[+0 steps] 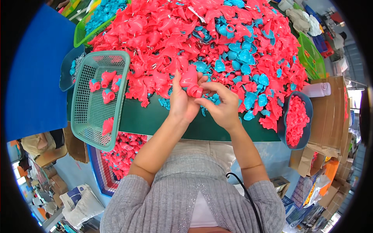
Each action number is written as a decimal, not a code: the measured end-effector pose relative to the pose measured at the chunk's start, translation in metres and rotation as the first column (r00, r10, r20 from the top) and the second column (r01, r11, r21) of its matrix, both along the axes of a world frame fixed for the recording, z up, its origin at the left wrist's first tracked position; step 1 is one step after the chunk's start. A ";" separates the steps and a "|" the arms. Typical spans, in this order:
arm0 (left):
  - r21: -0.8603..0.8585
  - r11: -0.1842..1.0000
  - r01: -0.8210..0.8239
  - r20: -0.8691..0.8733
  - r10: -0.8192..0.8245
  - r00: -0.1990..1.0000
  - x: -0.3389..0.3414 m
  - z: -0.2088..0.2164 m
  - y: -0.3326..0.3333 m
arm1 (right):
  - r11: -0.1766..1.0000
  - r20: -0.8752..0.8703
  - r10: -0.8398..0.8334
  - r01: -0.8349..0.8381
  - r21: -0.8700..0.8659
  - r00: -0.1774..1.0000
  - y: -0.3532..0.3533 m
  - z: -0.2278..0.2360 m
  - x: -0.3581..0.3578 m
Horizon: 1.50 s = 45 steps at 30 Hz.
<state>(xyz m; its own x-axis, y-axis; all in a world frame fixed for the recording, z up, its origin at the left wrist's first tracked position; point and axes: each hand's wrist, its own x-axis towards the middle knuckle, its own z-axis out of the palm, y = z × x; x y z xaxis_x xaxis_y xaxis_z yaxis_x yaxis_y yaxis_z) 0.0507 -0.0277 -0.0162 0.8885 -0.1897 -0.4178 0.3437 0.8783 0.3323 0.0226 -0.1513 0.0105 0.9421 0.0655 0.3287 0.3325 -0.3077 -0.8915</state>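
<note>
grey ribbed sweater [163,202] nearest the camera. past it, above the green table [136,125]: pink-red plastic part [189,77] held in partly closed left hand [181,103]; right hand [225,105] with thumb and forefinger slightly parted at its collar, unable to confirm contact. mint basket [90,118] at left; red-and-blue heap [155,42] behind.
</note>
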 end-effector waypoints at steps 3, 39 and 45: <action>-0.014 1.000 -0.022 -0.023 0.021 0.999 0.000 0.007 -0.002 | 0.999 0.183 -0.050 0.050 0.003 0.982 0.004 -0.016 0.000; 0.336 0.901 -0.273 0.198 0.216 0.956 -0.008 0.001 0.101 | 0.746 0.090 -0.193 0.206 -0.633 0.977 0.019 -0.076 0.038; 0.049 0.825 0.562 0.041 -0.564 0.825 -0.012 -0.006 0.085 | 0.838 0.413 0.304 -0.035 -0.544 0.858 -0.001 -0.029 -0.002</action>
<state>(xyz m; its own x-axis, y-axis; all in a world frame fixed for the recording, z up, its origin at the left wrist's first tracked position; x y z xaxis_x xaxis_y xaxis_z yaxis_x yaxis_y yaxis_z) 0.0391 0.0568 -0.0225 0.6517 -0.6504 -0.3902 0.7570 0.5252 0.3887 0.0202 -0.1526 -0.0180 0.6380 0.4902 0.5938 0.7526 -0.5604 -0.3459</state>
